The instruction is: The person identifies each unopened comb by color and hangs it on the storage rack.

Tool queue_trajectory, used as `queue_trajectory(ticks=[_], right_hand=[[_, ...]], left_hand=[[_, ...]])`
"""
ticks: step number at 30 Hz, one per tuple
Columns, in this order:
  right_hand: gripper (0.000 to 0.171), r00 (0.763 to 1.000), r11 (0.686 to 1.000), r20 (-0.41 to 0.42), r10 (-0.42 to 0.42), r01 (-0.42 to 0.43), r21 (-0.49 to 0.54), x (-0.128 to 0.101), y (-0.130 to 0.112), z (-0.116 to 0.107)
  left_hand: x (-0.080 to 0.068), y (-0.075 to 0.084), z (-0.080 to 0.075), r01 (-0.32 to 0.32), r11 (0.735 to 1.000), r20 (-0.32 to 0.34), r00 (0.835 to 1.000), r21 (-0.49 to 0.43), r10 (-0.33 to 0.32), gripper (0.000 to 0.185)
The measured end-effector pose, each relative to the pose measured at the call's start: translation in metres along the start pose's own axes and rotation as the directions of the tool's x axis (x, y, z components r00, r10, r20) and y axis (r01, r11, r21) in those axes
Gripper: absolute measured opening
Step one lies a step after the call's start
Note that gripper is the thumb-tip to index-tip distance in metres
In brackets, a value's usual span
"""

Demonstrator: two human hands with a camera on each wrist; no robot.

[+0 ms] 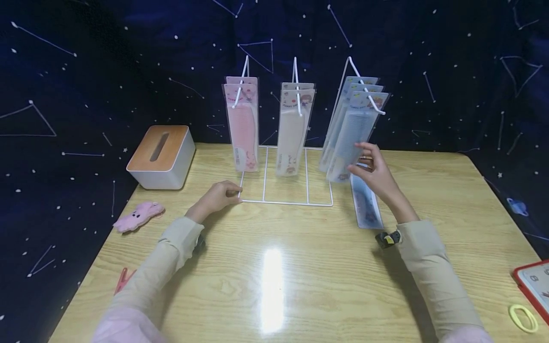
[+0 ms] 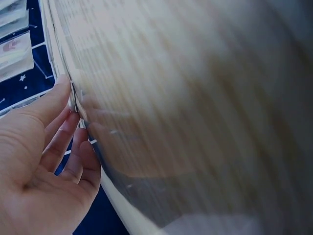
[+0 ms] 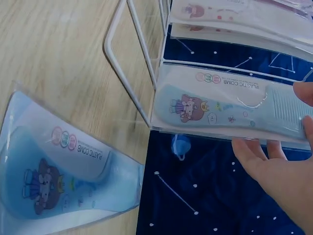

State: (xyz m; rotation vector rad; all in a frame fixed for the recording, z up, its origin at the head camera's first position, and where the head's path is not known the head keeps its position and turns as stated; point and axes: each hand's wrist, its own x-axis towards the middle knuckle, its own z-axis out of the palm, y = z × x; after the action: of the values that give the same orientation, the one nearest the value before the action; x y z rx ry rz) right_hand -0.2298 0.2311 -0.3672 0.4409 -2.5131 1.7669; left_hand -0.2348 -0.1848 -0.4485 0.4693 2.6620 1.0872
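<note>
A white wire display rack (image 1: 286,203) stands on the table, with packaged combs hanging from its three hooks. My left hand (image 1: 216,196) pinches the front left corner of its base; the left wrist view shows thumb and fingertips (image 2: 73,120) at the thin wire. On the right hook hang three blue combs in clear packs. With curled fingers, my right hand (image 1: 374,174) holds the right edge of the front blue comb (image 1: 349,140), which also shows large in the right wrist view (image 3: 230,110). Another packaged blue comb (image 1: 366,205) lies on the table below that hand.
Pink combs (image 1: 243,128) and cream combs (image 1: 291,133) hang from the other hooks. A wood-topped tissue box (image 1: 159,152), a pink plush toy (image 1: 139,216) and a red clip (image 1: 123,279) lie left. To the right are a yellow ring (image 1: 523,318) and a red-framed board (image 1: 533,286).
</note>
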Motion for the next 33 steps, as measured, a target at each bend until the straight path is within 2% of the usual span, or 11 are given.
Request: queue_trajectory(ticks=[7,15,17,21,24,28,33], right_hand=[[0.059,0.995,0.991,0.022,0.095,-0.092,-0.100,-0.002,0.013,-0.005],[0.063,0.969,0.929,0.037,0.243,-0.221,-0.298,-0.008,0.047,-0.013],[0.065,0.962,0.897,0.049,0.269,-0.232,-0.375,-0.008,0.056,-0.014],[0.072,0.936,0.803,0.065,0.345,-0.258,-0.538,-0.010,0.069,-0.015],[0.075,0.922,0.753,0.051,0.383,-0.280,-0.596,-0.011,0.073,-0.015],[0.071,0.921,0.739,0.011,0.389,-0.305,-0.600,-0.011,0.074,-0.014],[0.072,0.909,0.744,-0.005,0.417,-0.344,-0.573,-0.013,0.072,-0.017]], left_hand=[[0.001,0.000,0.001,0.002,1.000,-0.006,1.000,0.013,-0.002,0.040],[0.001,0.000,0.001,0.002,1.000,-0.003,1.000,0.002,-0.002,0.041],[0.000,0.001,0.001,0.004,1.000,-0.004,1.000,-0.001,-0.004,0.041],[-0.001,0.001,0.001,0.006,1.000,0.001,1.000,-0.009,-0.006,0.041],[0.000,0.001,0.002,0.009,1.000,0.001,1.000,-0.013,-0.009,0.041],[0.000,0.001,0.002,0.009,1.000,-0.004,1.000,-0.013,-0.009,0.041],[0.000,0.002,0.002,0.003,1.000,-0.005,1.000,0.003,-0.003,0.041]])
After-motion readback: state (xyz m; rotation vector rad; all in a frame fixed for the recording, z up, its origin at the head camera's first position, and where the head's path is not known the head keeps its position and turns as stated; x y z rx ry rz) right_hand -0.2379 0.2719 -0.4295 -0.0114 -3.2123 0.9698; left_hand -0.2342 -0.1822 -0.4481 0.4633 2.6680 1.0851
